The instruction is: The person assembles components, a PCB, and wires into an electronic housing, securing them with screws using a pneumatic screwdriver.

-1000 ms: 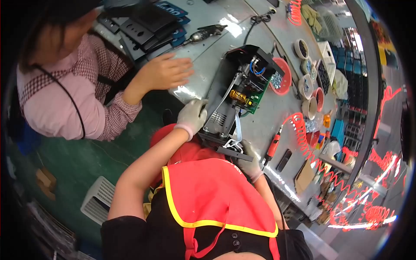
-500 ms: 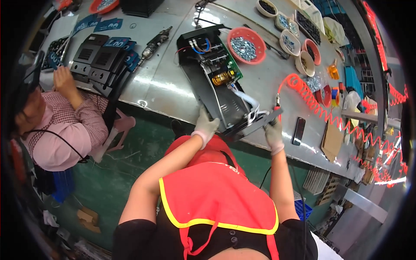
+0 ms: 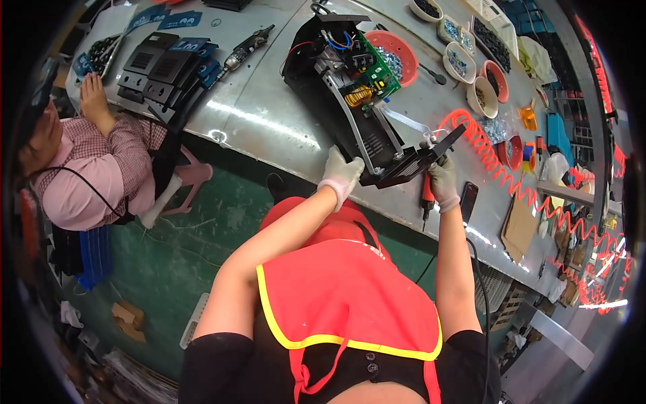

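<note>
A black metal case lies open at the table's front edge, with a green circuit board, a copper coil and coloured wires inside. My left hand, in a pale glove, is closed on the case's near left corner. With the fingers of my gloved right hand I hold a black panel tilted up at the case's near right end. A pale flat cable runs from the board toward the panel. Beside my right hand is a red-handled screwdriver, partly over the table edge.
A pink basket of screws sits behind the case. Several small bowls of parts stand farther right. A red coiled hose and a phone lie at the right. A power driver and a co-worker are to the left.
The case has shifted right and tipped, now covering part of the pink basket. My right hand has raised the panel up and right. My left hand has moved right with the case.
</note>
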A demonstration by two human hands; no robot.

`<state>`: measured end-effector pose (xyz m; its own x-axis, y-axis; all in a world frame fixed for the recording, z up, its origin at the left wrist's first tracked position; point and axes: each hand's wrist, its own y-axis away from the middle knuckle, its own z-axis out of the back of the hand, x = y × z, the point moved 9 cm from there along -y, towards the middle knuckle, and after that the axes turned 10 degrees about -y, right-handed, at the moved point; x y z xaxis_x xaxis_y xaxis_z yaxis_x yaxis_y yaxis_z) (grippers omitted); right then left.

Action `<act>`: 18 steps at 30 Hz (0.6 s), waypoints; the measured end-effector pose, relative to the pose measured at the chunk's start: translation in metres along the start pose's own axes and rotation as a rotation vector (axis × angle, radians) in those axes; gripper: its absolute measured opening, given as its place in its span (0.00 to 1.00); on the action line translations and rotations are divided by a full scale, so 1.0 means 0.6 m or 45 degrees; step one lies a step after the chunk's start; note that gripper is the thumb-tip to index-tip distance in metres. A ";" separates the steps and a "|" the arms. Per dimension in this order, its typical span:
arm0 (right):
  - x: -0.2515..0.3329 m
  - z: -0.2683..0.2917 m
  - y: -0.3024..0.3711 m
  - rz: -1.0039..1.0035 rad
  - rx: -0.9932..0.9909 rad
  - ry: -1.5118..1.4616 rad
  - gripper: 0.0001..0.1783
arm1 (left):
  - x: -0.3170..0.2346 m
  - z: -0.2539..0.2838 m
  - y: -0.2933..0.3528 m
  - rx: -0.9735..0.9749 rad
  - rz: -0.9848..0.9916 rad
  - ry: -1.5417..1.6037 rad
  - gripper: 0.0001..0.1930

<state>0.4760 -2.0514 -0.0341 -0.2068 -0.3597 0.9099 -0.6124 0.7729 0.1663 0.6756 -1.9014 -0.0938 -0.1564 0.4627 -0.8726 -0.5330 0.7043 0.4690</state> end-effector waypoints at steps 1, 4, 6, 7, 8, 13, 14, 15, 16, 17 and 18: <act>0.004 -0.007 0.003 -0.011 -0.042 0.055 0.25 | 0.018 0.005 -0.008 -0.009 -0.003 0.002 0.21; -0.021 -0.022 0.010 -0.084 0.053 0.249 0.25 | 0.056 0.036 -0.025 -0.029 -0.142 -0.088 0.20; -0.029 -0.057 0.021 -0.206 0.043 0.284 0.23 | 0.049 0.066 -0.018 0.075 -0.172 -0.132 0.18; -0.055 -0.083 0.026 -0.360 0.218 0.498 0.22 | 0.053 0.093 -0.017 0.050 -0.227 -0.215 0.18; -0.081 -0.104 0.037 -0.508 0.393 0.711 0.21 | 0.062 0.116 -0.014 0.027 -0.281 -0.301 0.17; -0.105 -0.117 -0.075 -0.126 0.199 1.118 0.23 | 0.061 0.163 0.001 -0.065 -0.203 -0.815 0.16; -0.122 -0.134 -0.096 -0.233 0.193 1.158 0.24 | 0.065 0.168 0.006 -0.133 -0.238 -0.983 0.15; -0.137 -0.144 -0.115 -0.342 0.181 1.196 0.26 | 0.061 0.170 0.008 -0.195 -0.280 -1.150 0.15; -0.177 -0.123 -0.138 -0.357 0.133 1.202 0.30 | 0.040 0.157 0.004 -0.161 -0.317 -1.183 0.15; -0.203 -0.110 -0.158 -0.371 0.039 1.164 0.30 | 0.037 0.149 0.000 -0.073 -0.166 -1.289 0.16; -0.209 -0.121 -0.165 -0.381 0.021 1.134 0.30 | 0.045 0.153 0.001 0.001 0.010 -1.390 0.17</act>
<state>0.6176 -2.0449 -0.1369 0.6167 -0.0043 0.7872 -0.5580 0.7029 0.4411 0.7471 -1.8390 -0.1047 0.6623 0.6956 -0.2784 -0.5349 0.6991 0.4745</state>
